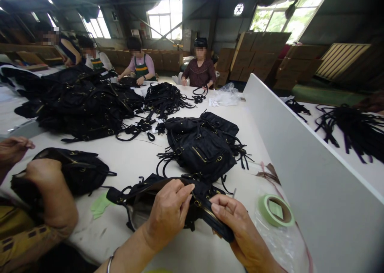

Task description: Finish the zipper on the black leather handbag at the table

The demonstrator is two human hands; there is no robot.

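Both hands, left hand (168,215) and right hand (240,229), pinch the near black fabric handbag (144,199) at its gold zipper (207,213); working that zipper looks the step underway.

Tape roll (276,210) right of held bag (168,201), bag pile (81,101) perhaps behind-left
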